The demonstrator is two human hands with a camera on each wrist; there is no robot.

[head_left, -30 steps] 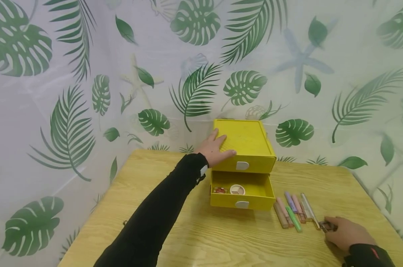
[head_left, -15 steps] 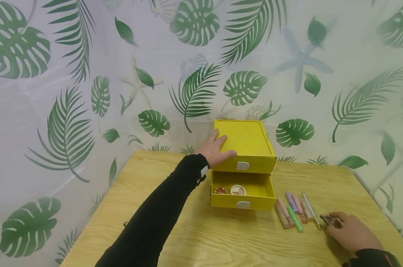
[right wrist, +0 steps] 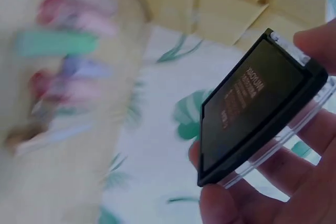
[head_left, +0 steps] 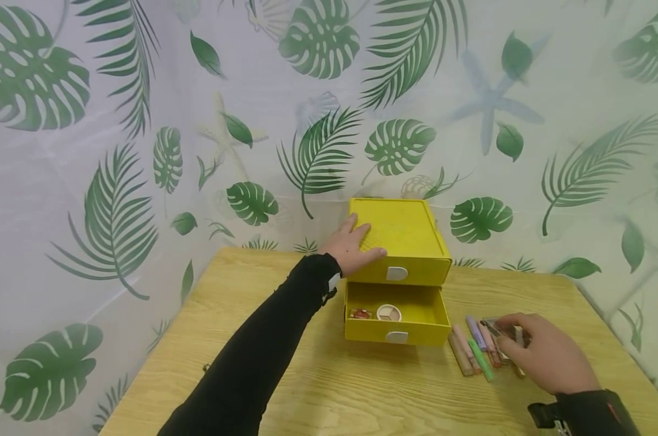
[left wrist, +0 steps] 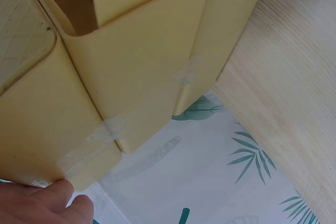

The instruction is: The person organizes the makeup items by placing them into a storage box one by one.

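Note:
A yellow two-drawer box (head_left: 400,230) stands on the table, its lower drawer (head_left: 362,330) pulled out. My left hand (head_left: 349,247) rests with spread fingers on the top and left edge of the box; in the left wrist view its fingertips (left wrist: 58,195) touch the box's side. My right hand (head_left: 552,351) pinches a flat makeup compact (right wrist: 254,100) with a black base and clear lid, raised over the row of tubes on the right. Inside the drawer lie a round three-colour palette (head_left: 389,313) and a small reddish case (head_left: 360,313).
Slim cosmetic tubes lie right of the drawer, among them a green one (head_left: 480,360), a purple one (head_left: 475,332) and a brown one (head_left: 460,356). A leaf-patterned sheet (head_left: 242,121) hangs behind the wooden table (head_left: 307,387).
My right hand has lifted the compact off the table's right side and carried it up and left over the tubes. The left hand has stayed on the box.

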